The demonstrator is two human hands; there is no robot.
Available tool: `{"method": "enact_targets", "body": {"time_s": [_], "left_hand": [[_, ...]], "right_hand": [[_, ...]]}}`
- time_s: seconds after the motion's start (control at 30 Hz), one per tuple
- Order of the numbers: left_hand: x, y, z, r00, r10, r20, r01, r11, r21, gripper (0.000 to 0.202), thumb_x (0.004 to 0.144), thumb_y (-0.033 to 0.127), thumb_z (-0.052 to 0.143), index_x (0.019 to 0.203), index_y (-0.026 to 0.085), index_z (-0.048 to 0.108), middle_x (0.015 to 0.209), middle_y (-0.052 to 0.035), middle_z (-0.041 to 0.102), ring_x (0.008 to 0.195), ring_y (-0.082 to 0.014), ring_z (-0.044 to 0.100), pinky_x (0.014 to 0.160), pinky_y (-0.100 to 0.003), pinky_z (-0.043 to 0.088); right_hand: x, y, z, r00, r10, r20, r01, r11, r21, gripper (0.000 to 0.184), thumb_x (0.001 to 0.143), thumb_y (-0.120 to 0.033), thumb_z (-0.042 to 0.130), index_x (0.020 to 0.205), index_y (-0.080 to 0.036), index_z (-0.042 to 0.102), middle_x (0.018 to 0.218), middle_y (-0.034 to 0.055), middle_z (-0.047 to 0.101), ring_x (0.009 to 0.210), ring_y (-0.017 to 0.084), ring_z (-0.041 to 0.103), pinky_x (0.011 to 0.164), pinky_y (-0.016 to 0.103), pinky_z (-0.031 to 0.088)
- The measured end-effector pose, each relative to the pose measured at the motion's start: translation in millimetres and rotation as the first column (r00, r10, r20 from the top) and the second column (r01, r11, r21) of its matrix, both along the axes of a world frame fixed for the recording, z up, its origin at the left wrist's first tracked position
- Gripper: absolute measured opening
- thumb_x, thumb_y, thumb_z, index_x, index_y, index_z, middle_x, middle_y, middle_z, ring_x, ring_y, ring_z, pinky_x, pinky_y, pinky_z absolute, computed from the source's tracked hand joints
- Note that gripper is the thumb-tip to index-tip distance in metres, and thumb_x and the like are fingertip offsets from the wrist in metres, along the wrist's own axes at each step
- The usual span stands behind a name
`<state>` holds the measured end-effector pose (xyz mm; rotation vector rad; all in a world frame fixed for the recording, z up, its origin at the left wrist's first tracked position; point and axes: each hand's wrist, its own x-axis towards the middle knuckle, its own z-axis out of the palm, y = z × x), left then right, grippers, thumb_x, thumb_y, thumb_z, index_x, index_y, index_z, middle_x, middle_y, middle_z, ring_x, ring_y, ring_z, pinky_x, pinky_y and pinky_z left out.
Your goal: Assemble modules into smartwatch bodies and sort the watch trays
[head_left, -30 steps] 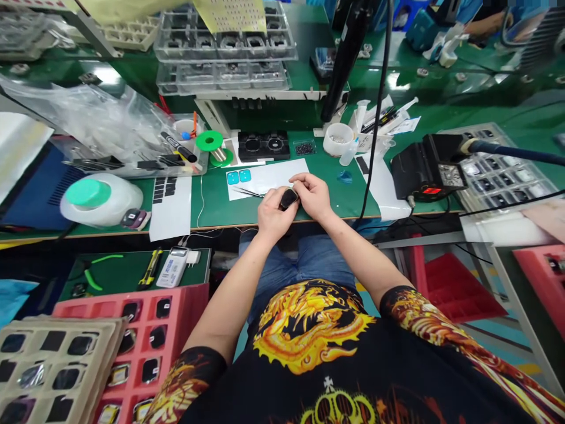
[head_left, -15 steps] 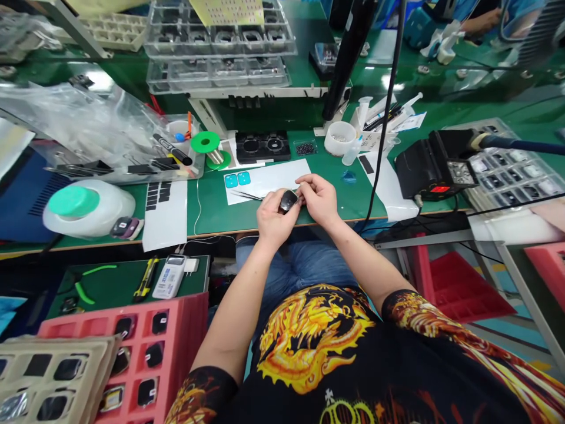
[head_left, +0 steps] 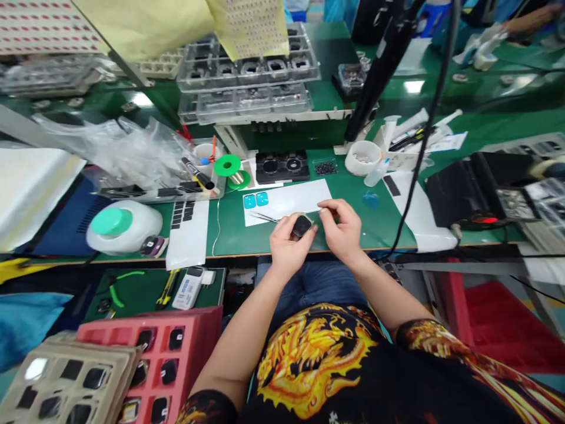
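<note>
Left hand (head_left: 288, 247) clamps a black watch body (head_left: 302, 225); right hand (head_left: 345, 231) is pinched shut beside it; pink tray (head_left: 199, 330) holds similar bodies.

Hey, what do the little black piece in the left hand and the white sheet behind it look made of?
Black piece: likely glass or glossy plastic; its dark face shows a sheen. White sheet: probably smooth paper or film liner; thin, flat, carrying two teal stickers.

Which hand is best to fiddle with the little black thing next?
Likely the right hand: its fingers hover just beside the small black part, while the left hand is busy gripping it.
</note>
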<state>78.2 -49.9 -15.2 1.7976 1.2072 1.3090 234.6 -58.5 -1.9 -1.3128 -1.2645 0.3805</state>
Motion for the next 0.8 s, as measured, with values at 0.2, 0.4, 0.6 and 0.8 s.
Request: {"method": "enact_targets", "body": {"time_s": [0.2,0.4,0.6,0.8], "left_hand": [[1,-1,-3.4,0.995,0.092,0.038,-0.09,0.995,-0.03,0.023,0.095,0.038,0.087,0.112,0.024,0.08,0.094,-0.0026,0.068,0.082,-0.0172,0.064,0.071,-0.028,0.054],[7,-4,-6.5,0.979,0.202,0.034,-0.202,0.979,0.017,0.026,0.096,0.04,0.087,0.115,0.023,0.08,0.096,-0.0034,0.069,0.084,-0.0178,0.066,0.075,-0.029,0.056],[-13,1,1.3,0.924,0.355,-0.141,-0.338,0.932,0.134,0.023,0.097,0.038,0.085,0.113,0.024,0.08,0.091,-0.0019,0.069,0.081,-0.0177,0.063,0.074,-0.029,0.053],[-65,21,-5.6,0.829,0.494,-0.262,-0.452,0.868,0.207,0.024,0.092,0.04,0.088,0.108,0.024,0.08,0.087,-0.0005,0.065,0.079,-0.018,0.06,0.074,-0.03,0.052]], "right_hand": [[3,-3,1.8,0.995,-0.035,0.094,0.027,0.996,0.082,0.009,0.101,-0.021,0.069,0.108,-0.026,0.073,0.086,-0.0003,0.055,0.077,0.02,0.056,0.072,0.036,0.051],[1,-1,-0.1,0.992,0.058,0.111,-0.062,0.997,0.038,0.028,0.099,-0.023,0.07,0.083,-0.027,0.048,0.077,-0.0043,0.047,0.068,0.017,0.047,0.066,0.035,0.041],[3,-2,1.7,0.981,0.151,0.122,-0.163,0.983,0.09,0.041,0.106,-0.025,0.07,0.076,-0.027,0.041,0.069,-0.0043,0.045,0.064,0.017,0.046,0.063,0.037,0.039],[1,-21,18.6,0.956,0.286,0.058,-0.292,0.946,0.139,0.032,0.111,-0.04,0.067,0.082,-0.029,0.058,0.073,0.0011,0.053,0.069,0.022,0.057,0.063,0.042,0.05]]}}
